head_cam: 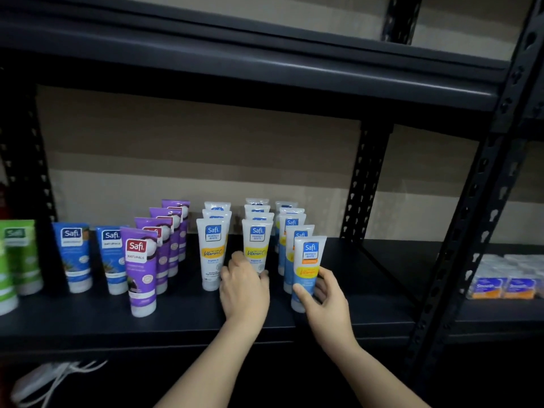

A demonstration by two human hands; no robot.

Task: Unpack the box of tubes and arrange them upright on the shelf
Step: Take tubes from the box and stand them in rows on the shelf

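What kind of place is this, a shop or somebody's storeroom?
Probably a stockroom or shop back room. Black metal racking holds rows of the same skincare tubes sorted by colour, with bundled packs on the next bay. Both hands, left and right, are lining tubes up.

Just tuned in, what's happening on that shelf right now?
A person is stocking a black metal shelf with tubes standing cap-down in rows. The right hand holds a light blue and white tube upright at the front of the rightmost row. The left hand grips the base of the front white tube with a yellow label in the next row over. Purple tubes, dark blue tubes and green tubes already stand further left.
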